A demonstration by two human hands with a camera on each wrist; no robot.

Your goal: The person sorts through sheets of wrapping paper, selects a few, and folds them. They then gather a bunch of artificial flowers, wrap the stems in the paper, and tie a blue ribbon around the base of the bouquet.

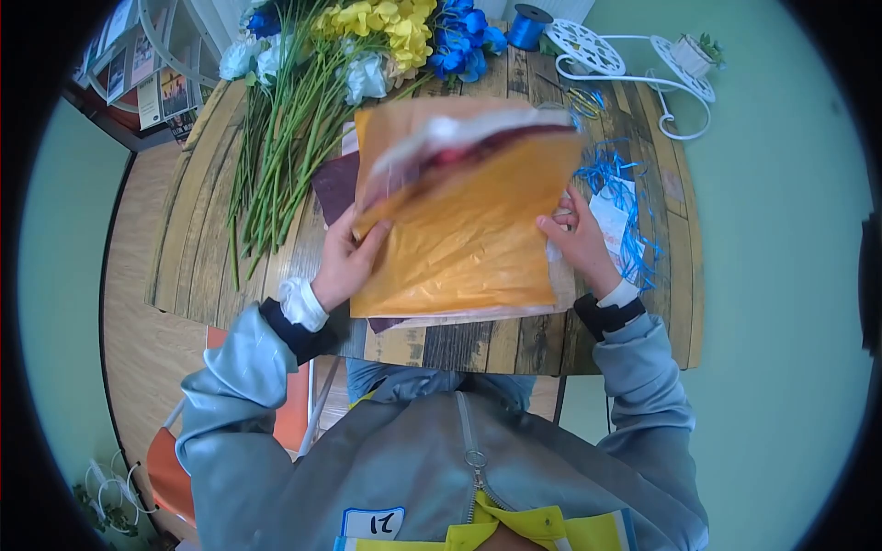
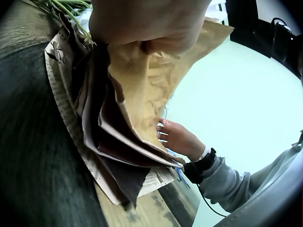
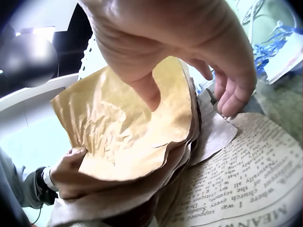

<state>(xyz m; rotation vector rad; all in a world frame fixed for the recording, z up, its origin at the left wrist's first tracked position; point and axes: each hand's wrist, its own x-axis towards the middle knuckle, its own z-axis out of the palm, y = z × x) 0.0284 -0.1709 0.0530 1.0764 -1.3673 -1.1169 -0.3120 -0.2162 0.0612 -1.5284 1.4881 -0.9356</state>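
A stack of wrapping paper, its top sheet orange-brown (image 1: 459, 248), is held between two hands, its far part raised and blurred. The left hand (image 1: 344, 262) grips the left edge, thumb on top. At the right edge, the right hand (image 1: 588, 243) has its thumb on the orange sheet (image 3: 113, 127) and its fingers bent around the edge. Dark maroon and pale sheets fan out beneath in the left wrist view, where the left hand (image 2: 147, 23) covers the top of the stack. A newsprint-patterned sheet (image 3: 227, 179) lies lowest.
Green stems (image 1: 276, 174) with yellow flowers (image 1: 395, 28) and blue flowers (image 1: 459, 41) lie at the back left of the wooden table (image 1: 197, 220). A blue ribbon spool (image 1: 528, 29), scissors (image 1: 584, 101), a white wire stand (image 1: 602, 55) and blue ribbon strands (image 1: 611, 174) are toward the right.
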